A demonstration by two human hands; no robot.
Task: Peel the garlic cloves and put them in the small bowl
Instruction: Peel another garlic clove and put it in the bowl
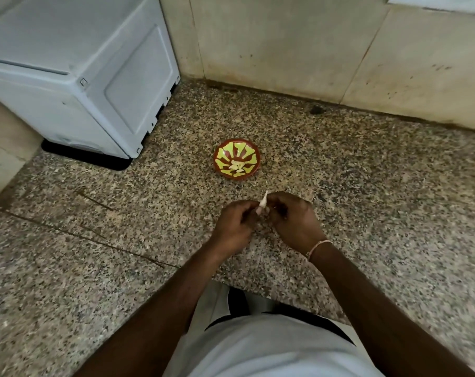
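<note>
Garlic clove (263, 204) sits pinched between my two hands just above the desk (367, 200), its pale papery tip sticking up past the fingers. My left hand (235, 227) curls around its lower end, and my right hand (293, 221) closes on it from the other side, fingers bent in tight against the skin; a thin bracelet (318, 247) rings that wrist. Just beyond the hands, near but apart, the small bowl (236, 159) rests on the speckled stone, red-brown with a yellow-green pattern, and I see a few pale peeled cloves (235, 165) lying in its bottom. Further left, a white appliance (81, 72) stands on the desk against the tiled wall (312, 44).
</note>
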